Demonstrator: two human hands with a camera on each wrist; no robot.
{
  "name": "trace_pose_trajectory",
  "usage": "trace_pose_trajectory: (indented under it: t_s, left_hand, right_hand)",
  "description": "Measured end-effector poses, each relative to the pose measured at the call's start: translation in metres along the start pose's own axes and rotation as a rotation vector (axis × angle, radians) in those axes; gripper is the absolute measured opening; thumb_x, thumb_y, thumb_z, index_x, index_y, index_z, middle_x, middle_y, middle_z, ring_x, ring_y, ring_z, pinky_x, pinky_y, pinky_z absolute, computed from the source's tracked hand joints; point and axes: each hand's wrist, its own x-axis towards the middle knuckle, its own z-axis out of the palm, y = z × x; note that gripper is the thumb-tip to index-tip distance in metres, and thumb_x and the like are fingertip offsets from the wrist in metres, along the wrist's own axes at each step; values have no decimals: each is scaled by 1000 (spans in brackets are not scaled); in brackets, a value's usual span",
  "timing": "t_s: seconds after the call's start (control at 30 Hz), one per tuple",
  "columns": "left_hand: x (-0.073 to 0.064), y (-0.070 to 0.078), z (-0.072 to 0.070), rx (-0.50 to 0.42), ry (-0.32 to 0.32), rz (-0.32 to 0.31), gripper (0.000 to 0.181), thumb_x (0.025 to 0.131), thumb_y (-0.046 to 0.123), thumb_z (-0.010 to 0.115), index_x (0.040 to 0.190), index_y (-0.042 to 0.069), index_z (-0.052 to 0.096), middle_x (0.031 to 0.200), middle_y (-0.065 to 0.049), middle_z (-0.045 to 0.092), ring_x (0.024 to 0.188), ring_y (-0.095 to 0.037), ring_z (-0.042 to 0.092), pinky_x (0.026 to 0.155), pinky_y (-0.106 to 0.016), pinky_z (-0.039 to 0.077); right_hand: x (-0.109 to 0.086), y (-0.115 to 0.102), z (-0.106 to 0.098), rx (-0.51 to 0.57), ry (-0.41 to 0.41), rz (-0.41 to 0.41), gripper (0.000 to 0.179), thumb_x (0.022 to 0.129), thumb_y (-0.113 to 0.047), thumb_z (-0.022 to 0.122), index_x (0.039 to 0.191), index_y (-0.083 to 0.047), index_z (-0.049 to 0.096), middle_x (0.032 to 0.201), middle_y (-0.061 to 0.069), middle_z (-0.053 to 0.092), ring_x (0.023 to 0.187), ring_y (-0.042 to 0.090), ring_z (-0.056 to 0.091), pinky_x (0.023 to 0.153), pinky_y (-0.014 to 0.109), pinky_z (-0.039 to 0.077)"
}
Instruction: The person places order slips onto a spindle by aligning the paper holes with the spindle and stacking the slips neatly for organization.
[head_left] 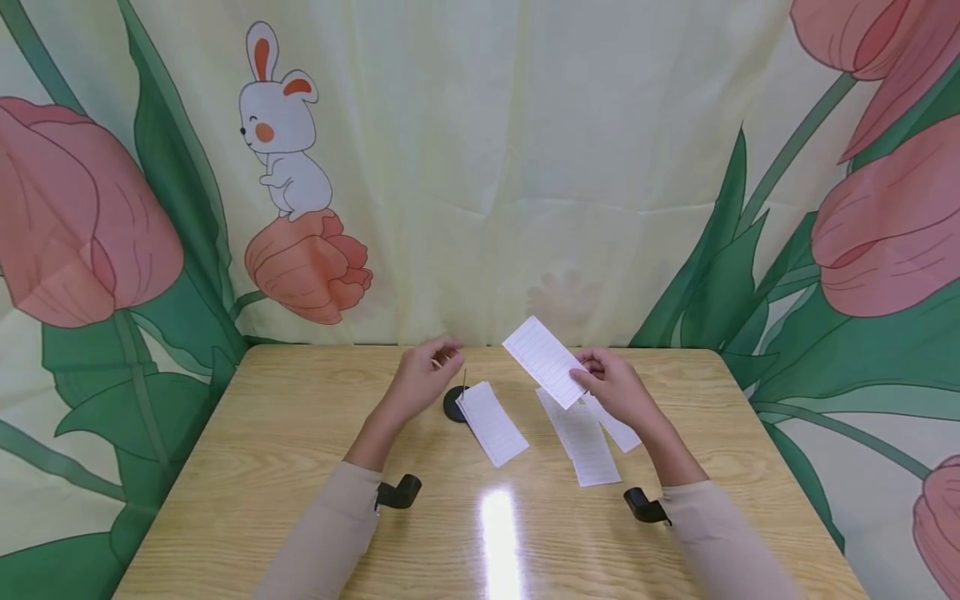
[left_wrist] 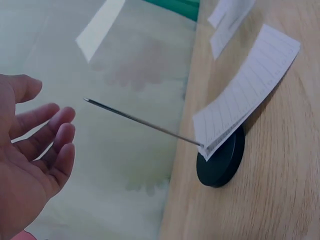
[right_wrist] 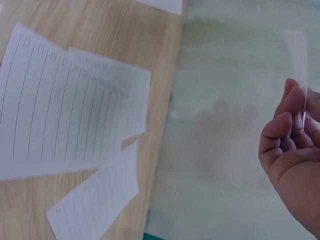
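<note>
Right hand (head_left: 615, 385) pinching a white lined rectangular paper slip (head_left: 542, 358), left hand (head_left: 425, 382) with nothing in it

So the slip is held up off the pale wooden table (head_left: 240, 475), right of the thin metal spike (head_left: 464, 380) on its round black base (head_left: 452, 406). Thumb and fingers are closed on its near right end, and the far left end sticks out free. I'd guess it's super light, bendy, easy to crease or tear, not very slippery. Gripping by one end looks fine, just don't squeeze hard.

Left hand's near the spike, on its left, fingers loosely bent, thumb apart, not touching it. The spike seems to poke through the far end of some stacked white paper slips (head_left: 495, 427); more loose paper slips (head_left: 592, 454) overlap on the right.
</note>
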Motion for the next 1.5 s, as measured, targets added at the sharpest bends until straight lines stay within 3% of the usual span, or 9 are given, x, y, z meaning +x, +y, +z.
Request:
trace_pose_trajectory:
  t_s: [0.23,0.57,1.17,1.5]
  left_hand:
    - [3,3,5,-44,33,-42,21,101,15,65,117,4,73,98,-8,72,92,-22,65,84,-36,54]
    - [6,7,6,-46,26,-98,22,102,18,66,115,3,75,95,-6,73,90,-21,63,73,-30,52]
    - [8,4,6,-101,59,-143,5,93,3,73,98,3,76,91,-11,73,82,-21,63,72,-24,52]
    - [8,4,8,-95,52,-161,4,92,2,74,96,1,75,91,-13,72,80,-20,63,69,-25,51]
  right_hand:
    - [3,-8,18,70,-41,-37,22,102,-10,65,118,4,61,89,12,65,72,17,59,62,23,48]
    - [4,-17,36,133,-85,-73,19,101,-9,66,116,1,63,88,8,67,72,21,62,64,23,50]
    - [5,-24,44,83,-129,-90,21,100,-12,68,117,0,65,93,12,69,77,16,63,69,26,52]
    - [9,-25,42,-11,-107,-71,19,101,-13,67,117,-4,65,93,7,70,77,13,65,68,27,51]
